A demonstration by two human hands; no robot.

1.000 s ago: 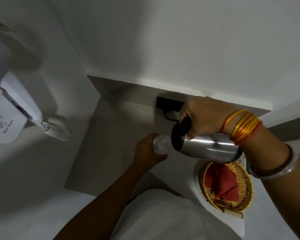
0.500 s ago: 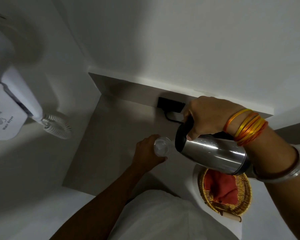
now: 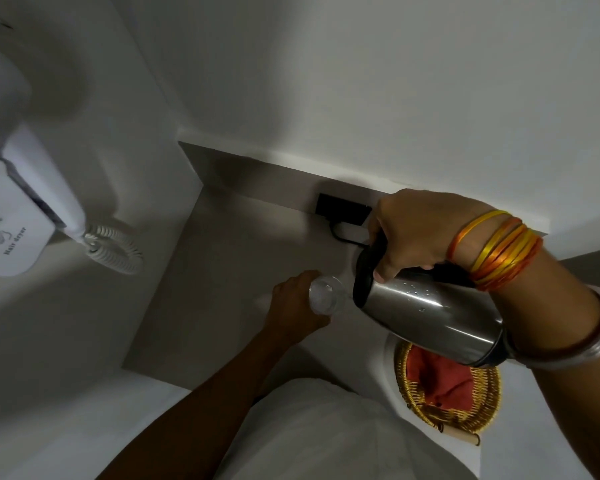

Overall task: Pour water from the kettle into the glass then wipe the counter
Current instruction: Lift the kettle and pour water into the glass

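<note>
A steel kettle (image 3: 430,317) with a black lid and handle hangs tilted, its spout down to the left over the clear glass (image 3: 324,296). My right hand (image 3: 413,233) grips the kettle's black handle from above; orange and yellow bangles sit on that wrist. My left hand (image 3: 293,308) wraps around the glass from the left and holds it on the beige counter (image 3: 229,278). The spout almost touches the glass rim. A red cloth (image 3: 440,375) lies in a wicker basket (image 3: 478,414) under the kettle's base.
A black socket plate (image 3: 342,209) with a cord sits on the back wall behind the kettle. A white wall hair dryer (image 3: 25,209) with a coiled cord (image 3: 115,251) hangs at the left. White walls enclose the counter niche.
The kettle has tipped further, its base rising and swinging right while the spout stays at the glass. My left hand keeps the glass in place.
</note>
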